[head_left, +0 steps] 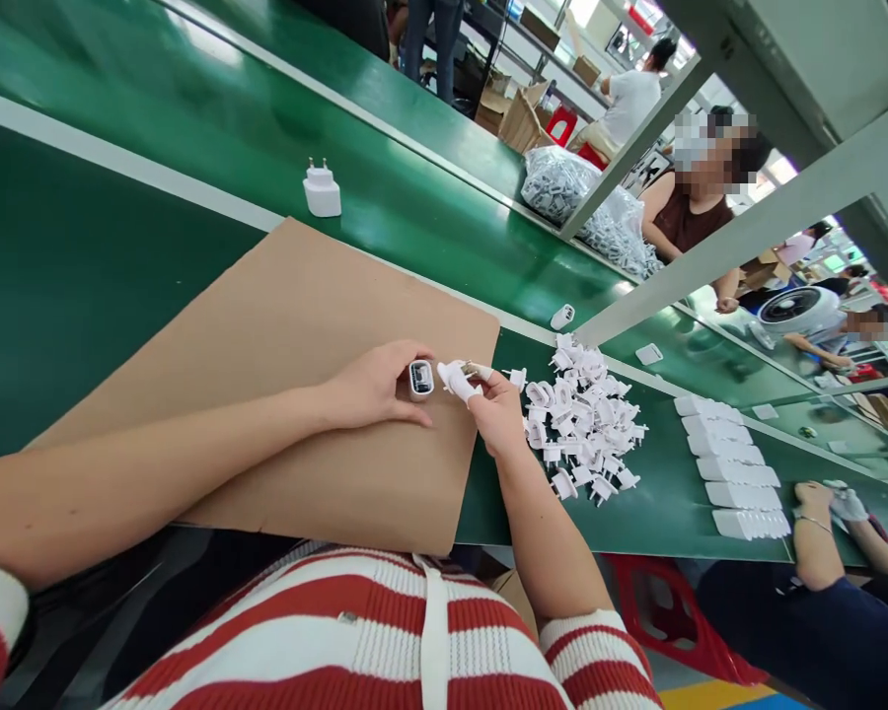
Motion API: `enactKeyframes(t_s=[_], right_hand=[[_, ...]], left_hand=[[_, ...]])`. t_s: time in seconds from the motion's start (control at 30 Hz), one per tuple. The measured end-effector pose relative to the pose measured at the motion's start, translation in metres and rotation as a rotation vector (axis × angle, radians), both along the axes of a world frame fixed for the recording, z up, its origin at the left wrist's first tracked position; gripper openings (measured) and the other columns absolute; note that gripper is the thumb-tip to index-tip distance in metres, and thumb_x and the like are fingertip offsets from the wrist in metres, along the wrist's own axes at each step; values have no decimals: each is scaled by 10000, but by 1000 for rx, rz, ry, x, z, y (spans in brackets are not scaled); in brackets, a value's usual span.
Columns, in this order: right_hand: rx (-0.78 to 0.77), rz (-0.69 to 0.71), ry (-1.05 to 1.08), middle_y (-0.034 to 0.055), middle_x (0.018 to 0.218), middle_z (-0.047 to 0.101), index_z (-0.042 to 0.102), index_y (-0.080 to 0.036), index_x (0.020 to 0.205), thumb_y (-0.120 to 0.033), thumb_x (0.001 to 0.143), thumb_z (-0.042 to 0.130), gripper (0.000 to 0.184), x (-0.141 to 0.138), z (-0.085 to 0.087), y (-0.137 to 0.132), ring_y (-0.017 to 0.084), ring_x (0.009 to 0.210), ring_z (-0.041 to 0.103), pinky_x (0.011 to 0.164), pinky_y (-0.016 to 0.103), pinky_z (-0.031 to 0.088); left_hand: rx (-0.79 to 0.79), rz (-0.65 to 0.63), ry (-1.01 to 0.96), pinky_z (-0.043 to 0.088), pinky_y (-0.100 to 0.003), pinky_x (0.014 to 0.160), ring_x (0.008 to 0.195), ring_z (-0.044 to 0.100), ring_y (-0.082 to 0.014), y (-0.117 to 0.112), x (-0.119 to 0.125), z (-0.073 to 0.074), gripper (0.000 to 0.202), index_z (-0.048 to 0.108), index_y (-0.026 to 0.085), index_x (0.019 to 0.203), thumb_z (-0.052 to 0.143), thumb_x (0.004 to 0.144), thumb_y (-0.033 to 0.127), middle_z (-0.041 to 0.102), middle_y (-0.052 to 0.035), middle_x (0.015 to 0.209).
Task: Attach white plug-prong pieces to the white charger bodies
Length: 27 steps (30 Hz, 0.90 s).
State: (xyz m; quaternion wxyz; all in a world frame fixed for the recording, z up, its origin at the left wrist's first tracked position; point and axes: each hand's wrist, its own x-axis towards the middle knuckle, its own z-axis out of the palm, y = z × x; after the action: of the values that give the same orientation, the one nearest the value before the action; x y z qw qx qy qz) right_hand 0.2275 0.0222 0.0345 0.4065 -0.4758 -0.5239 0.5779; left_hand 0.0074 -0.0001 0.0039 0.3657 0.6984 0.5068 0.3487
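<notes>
My left hand (374,385) is closed around a white charger shell (420,378), its open end facing right. My right hand (495,409) pinches a white plug insert (460,379) with metal pins, held just right of the shell and almost touching it. Both hands hover over the right edge of a brown cardboard sheet (281,345) on the green table (81,256). A heap of several white plug parts (581,419) lies just right of my right hand.
A finished white charger (321,188) stands on the green conveyor beyond the cardboard. Rows of white parts (732,468) lie to the right near a co-worker's hand (814,498). A clear bag of parts (584,202) and a metal frame post (710,256) are further back.
</notes>
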Motion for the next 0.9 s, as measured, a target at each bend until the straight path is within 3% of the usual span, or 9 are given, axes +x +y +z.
enactKeyframes(t_s=[0.07, 0.13, 0.23, 0.3, 0.37, 0.47, 0.6, 0.9], right_hand=[[34, -23, -5, 50, 957, 794, 779, -204, 971, -452, 648, 924, 433, -3, -2, -2, 209, 905, 722, 931, 405, 595], [132, -36, -63, 58, 996, 781, 777, -208, 981, -440, 719, 880, 365, -5, -2, -7, 196, 873, 704, 886, 385, 599], [458, 18, -292, 76, 1014, 739, 787, -208, 1088, -349, 870, 749, 262, -6, -1, -17, 195, 874, 682, 860, 374, 590], [690, 80, -473, 100, 1009, 705, 768, -192, 1185, -262, 920, 658, 295, -6, 0, -23, 227, 945, 677, 890, 396, 584], [820, 134, -616, 122, 1026, 678, 737, -179, 1237, -195, 926, 599, 341, -6, 1, -27, 258, 1017, 666, 918, 419, 578], [848, 188, -722, 128, 1063, 662, 699, -191, 1253, -145, 919, 576, 359, -6, 2, -30, 269, 1044, 654, 930, 425, 571], [893, 184, -711, 129, 1051, 648, 673, -181, 1261, -123, 910, 570, 371, -7, 5, -31, 274, 1035, 639, 907, 420, 558], [910, 238, -957, 91, 955, 583, 718, -198, 1155, -129, 903, 546, 312, -17, 20, -35, 256, 911, 552, 812, 401, 496]], left_hand=[[-10, -45, -19, 542, -408, 1012, 1165, 647, -330, -1, -2, 0, 1035, 577, 251, 1460, 926, 592, 694, 640, -119, 1384], [-81, -106, -57, 553, -363, 900, 1033, 668, -276, -2, -4, 0, 874, 586, 269, 1461, 840, 729, 672, 675, -89, 1307], [-121, -95, -69, 489, -312, 703, 794, 621, -208, -4, -4, 1, 550, 721, 239, 1175, 766, 816, 654, 698, -35, 998], [-80, -82, -77, 456, -300, 674, 768, 600, -194, -4, -2, 2, 498, 738, 214, 982, 799, 780, 665, 673, -30, 941], [-48, -117, -101, 452, -294, 686, 791, 606, -190, -3, -1, 3, 482, 743, 206, 898, 806, 772, 667, 673, -37, 970], [-48, -157, -115, 449, -292, 692, 790, 609, -185, -1, -1, 2, 452, 766, 209, 880, 793, 793, 652, 681, -40, 985], [-75, -120, -126, 449, -305, 708, 775, 611, -186, -1, -1, 0, 424, 769, 209, 820, 800, 774, 630, 681, -36, 954], [-50, -93, -139, 447, -311, 708, 764, 612, -182, -3, 1, -1, 379, 751, 209, 770, 795, 773, 585, 669, -27, 914]])
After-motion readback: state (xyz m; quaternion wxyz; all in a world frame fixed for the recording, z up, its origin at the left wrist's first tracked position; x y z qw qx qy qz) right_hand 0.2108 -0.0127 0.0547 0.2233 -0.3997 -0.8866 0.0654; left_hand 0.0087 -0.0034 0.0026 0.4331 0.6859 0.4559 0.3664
